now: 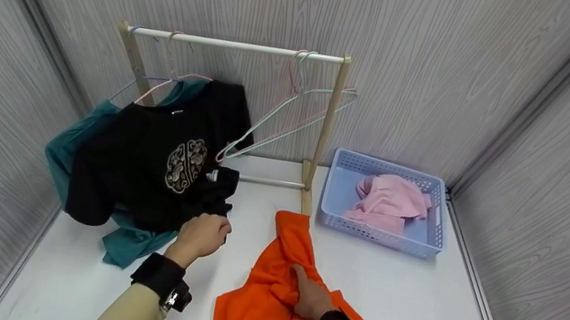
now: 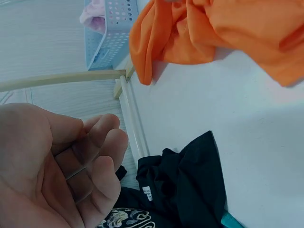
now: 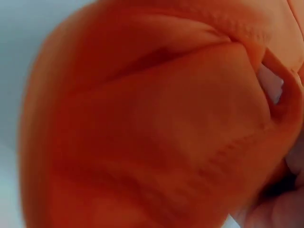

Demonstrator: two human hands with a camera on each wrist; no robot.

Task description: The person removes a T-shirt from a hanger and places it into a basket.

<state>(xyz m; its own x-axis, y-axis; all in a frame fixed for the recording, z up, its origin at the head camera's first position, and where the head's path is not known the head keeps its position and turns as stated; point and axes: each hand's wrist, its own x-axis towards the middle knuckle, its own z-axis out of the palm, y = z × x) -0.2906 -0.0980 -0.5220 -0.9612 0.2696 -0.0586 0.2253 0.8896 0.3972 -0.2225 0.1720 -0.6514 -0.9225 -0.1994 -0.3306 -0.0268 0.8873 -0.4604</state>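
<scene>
Two hands are at work on the white bench [image 1: 413,300] in front of a small wooden drying rack [image 1: 325,132]. The right hand [image 1: 311,296] lies on an orange shirt [image 1: 265,303] spread crumpled just in front of the rack's right post; its fingers dig into the cloth, bunching it in their grip, and the right wrist view shows nothing but orange folds pressed close. The left hand [image 1: 201,234] is at the lower hem of a black shirt [image 1: 155,166] that hangs from the rack's rail on a hanger; in the left wrist view its fingers [image 2: 102,156] are loosely curled with nothing between them, the black fabric [image 2: 190,185] just beyond the fingertips. Behind the black shirt hangs a teal garment [image 1: 71,140]. Empty hangers [image 1: 295,103] dangle near the rack's right post. Right of the rack sits a pale blue basket [image 1: 422,246] holding a pink garment [image 1: 389,202].
</scene>
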